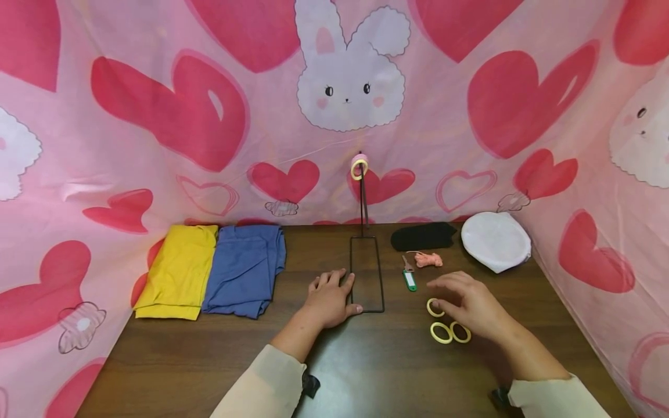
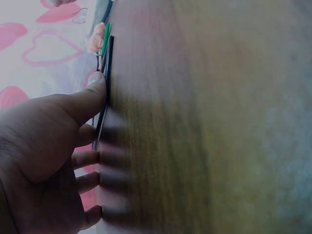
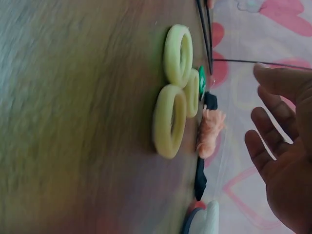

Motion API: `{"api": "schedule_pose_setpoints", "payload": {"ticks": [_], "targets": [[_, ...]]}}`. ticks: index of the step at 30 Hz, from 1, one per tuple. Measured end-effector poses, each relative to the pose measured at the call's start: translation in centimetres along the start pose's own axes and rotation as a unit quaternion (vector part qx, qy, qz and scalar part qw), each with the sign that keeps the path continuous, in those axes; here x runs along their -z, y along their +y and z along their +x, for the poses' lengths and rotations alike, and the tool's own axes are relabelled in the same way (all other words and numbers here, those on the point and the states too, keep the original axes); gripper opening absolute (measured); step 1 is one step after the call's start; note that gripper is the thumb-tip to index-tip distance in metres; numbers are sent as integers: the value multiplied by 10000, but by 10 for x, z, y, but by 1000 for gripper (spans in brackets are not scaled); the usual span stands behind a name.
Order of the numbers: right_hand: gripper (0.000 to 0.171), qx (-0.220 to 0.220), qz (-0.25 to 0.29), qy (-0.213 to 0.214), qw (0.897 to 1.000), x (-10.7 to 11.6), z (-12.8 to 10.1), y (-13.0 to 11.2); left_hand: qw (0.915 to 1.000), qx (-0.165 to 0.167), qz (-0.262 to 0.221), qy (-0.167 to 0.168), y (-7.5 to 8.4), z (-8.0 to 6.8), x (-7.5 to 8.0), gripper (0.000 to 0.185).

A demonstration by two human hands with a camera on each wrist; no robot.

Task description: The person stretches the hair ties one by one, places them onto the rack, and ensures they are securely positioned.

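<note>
My left hand (image 1: 328,299) lies with spread fingers at the left side of a black wire stand's (image 1: 380,274) rectangular base, its thumb touching the front corner in the left wrist view. From the stand's upright, near the top, hang a yellow ring (image 1: 353,170) and something pink behind it. Over on the right, my right hand (image 1: 473,302) hovers above three pale yellow rings (image 3: 168,58) on the table, overlapping one of them in the head view. Its fingers are loosely bent, and the right wrist view shows nothing in them.
Folded yellow cloth (image 1: 180,273) and blue cloth (image 1: 243,270) lie at the left. Behind the rings are a key with a green tag (image 1: 410,281), a coral yarn bundle (image 1: 428,259), a black flat item (image 1: 423,236) and a white round pouch (image 1: 495,239). Patterned pink fabric (image 1: 292,145) stands around the table.
</note>
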State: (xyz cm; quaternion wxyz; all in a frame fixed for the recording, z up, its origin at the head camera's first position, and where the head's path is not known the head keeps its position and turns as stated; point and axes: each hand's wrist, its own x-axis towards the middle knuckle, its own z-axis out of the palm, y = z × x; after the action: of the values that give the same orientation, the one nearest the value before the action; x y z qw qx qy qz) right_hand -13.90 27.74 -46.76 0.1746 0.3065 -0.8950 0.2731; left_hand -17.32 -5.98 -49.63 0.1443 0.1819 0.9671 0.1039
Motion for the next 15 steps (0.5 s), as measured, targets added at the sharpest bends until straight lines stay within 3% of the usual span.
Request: {"api": "schedule_pose_setpoints", "payload": {"ticks": [4, 9, 15], "targets": [[48, -388, -91, -557, 9977, 0, -5, 5, 10000, 12, 26, 20, 0, -1, 0, 83], [58, -1006, 78, -1345, 9858, -1, -10, 12, 10000, 3, 46, 16, 0, 0, 0, 83], [54, -1197, 75, -1677, 9785, -2, -13, 18, 10000, 9, 47, 34, -1, 0, -1, 84]]}}
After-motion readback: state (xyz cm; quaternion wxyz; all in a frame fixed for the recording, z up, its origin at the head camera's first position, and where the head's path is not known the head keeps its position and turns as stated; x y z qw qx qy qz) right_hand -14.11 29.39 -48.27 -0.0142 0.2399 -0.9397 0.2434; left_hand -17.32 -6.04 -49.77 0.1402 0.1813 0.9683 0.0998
